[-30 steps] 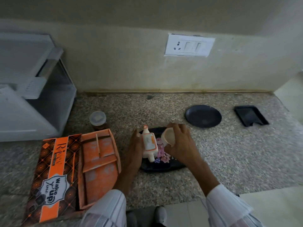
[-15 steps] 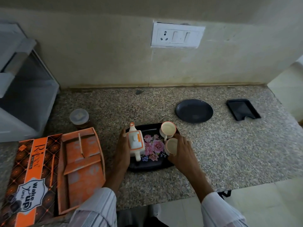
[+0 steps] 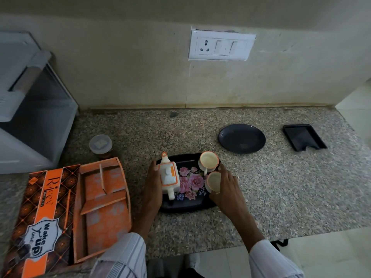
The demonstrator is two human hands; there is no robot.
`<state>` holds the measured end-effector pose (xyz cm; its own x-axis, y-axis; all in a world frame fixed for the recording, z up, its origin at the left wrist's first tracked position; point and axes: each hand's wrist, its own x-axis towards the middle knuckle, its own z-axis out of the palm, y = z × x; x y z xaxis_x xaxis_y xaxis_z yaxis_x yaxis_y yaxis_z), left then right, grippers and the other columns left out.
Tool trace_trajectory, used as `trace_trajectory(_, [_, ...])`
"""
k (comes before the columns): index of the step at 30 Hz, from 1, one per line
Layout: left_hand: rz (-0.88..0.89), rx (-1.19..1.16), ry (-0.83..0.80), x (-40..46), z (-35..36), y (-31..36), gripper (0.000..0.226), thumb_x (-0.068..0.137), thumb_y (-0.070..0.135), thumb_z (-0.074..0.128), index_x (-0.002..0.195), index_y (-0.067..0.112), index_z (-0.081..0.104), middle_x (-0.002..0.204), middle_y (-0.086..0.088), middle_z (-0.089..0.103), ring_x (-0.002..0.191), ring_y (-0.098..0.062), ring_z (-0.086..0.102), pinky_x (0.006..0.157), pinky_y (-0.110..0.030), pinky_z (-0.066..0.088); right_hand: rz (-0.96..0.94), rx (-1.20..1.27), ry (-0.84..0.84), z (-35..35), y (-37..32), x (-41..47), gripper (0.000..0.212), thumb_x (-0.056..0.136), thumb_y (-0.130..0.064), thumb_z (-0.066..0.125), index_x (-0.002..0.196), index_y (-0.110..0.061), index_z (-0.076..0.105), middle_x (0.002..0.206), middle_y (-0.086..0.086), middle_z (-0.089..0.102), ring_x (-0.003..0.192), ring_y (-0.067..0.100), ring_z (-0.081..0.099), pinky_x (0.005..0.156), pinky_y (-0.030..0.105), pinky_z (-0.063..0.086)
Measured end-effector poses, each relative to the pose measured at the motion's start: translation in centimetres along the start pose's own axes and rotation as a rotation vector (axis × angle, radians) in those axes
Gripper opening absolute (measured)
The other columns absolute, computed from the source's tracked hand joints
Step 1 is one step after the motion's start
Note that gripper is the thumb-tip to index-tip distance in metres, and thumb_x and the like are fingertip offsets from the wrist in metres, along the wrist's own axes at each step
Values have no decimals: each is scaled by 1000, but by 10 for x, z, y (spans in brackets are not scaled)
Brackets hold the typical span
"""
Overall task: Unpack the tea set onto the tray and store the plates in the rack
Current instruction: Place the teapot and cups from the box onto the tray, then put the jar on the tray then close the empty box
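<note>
A black tray [image 3: 186, 206] with a pink flower print lies at the counter's middle front. On its left part stands a white and orange teapot [image 3: 168, 174]; my left hand [image 3: 152, 189] lies along the pot's left side, fingers straight, touching it. A white cup [image 3: 208, 162] with an orange rim stands at the tray's far right corner. Just in front of it, my right hand [image 3: 226, 189] grips a second cup [image 3: 213, 180] set down on the tray. A dark round plate [image 3: 242, 138] rests on the counter behind and to the right.
The open orange tea-set box [image 3: 38, 219] and its cardboard insert [image 3: 102, 207] lie at the front left. A lidded jar [image 3: 100, 146] stands behind them. A grey-white rack [image 3: 30, 117] fills the far left. A small black rectangular dish [image 3: 304, 137] sits at the far right.
Both hands lowered the teapot and the second cup onto the tray; a second ago both were held above it. The first cup came into view as my right hand moved down.
</note>
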<state>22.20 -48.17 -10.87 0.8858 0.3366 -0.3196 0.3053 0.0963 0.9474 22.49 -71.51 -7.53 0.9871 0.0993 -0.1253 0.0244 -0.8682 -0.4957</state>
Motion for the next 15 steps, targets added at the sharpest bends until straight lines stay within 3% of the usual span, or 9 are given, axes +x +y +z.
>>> trace_trajectory(2, [-1, 8, -4, -1, -1, 0, 74, 89, 70, 26, 155, 37, 28, 162, 4, 30, 145, -18, 37, 118, -39, 31, -1, -3, -4, 0, 0, 0, 105, 75, -18, 77, 159, -13, 15, 148, 7, 43, 130, 30, 42, 104, 42, 42])
trace_trajectory(10, [7, -27, -22, 3, -2, -8, 93, 77, 85, 28, 156, 35, 27, 162, 3, 32, 145, -18, 38, 121, -48, 30, 32, -21, -24, 1, 1, 0, 110, 71, -23, 78, 159, -15, 13, 148, 7, 41, 129, 30, 42, 102, 44, 45])
trace_trajectory(13, [-9, -29, -26, 5, -4, -9, 100, 74, 91, 29, 155, 33, 29, 162, 1, 32, 145, -18, 38, 121, -47, 30, 26, -55, -20, -4, 0, 2, 116, 64, -38, 80, 158, -19, 15, 147, 7, 39, 128, 30, 43, 100, 44, 47])
trace_trajectory(15, [0, -11, -24, 1, -6, -1, 92, 81, 86, 28, 155, 33, 29, 163, 4, 31, 147, -13, 35, 122, -41, 28, 2, -64, 37, -7, -7, 5, 113, 65, -53, 77, 157, -21, 19, 148, 6, 39, 130, 30, 43, 104, 48, 45])
